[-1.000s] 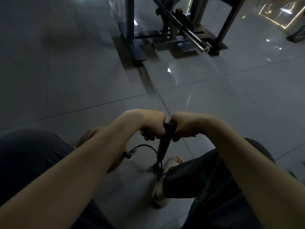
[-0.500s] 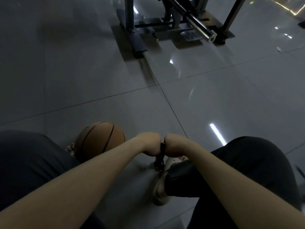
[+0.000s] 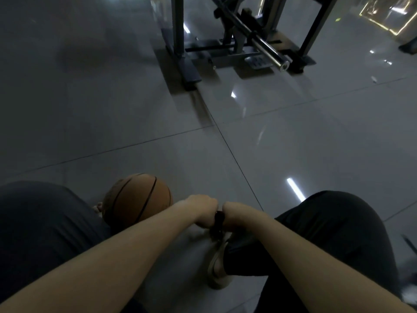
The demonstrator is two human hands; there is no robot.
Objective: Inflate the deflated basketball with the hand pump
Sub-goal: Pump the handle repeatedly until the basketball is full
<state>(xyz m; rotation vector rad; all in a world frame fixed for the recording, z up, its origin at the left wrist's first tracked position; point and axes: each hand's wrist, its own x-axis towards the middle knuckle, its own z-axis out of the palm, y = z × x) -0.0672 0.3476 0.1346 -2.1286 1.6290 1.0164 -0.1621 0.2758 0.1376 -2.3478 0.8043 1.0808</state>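
Basketball (image 3: 137, 199), head view: on floor (image 3: 293, 143) at 9 o'clock of the hands, just beside left leg (image 3: 45, 222). Orange, outline fairly round; firmness not verifiable. Left hand (image 3: 203, 211) and right hand (image 3: 235, 216) each fisted round hand pump (image 3: 218, 219) handle, held low. Judgement: pumping under way; more strokes probably left.

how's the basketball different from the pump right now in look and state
The basketball is orange-brown and round; the pump is black and slim. The basketball is largely in view; the pump is mostly hidden. No hand holds the basketball; the left hand and right hand both grip the pump. Both are down near the floor.
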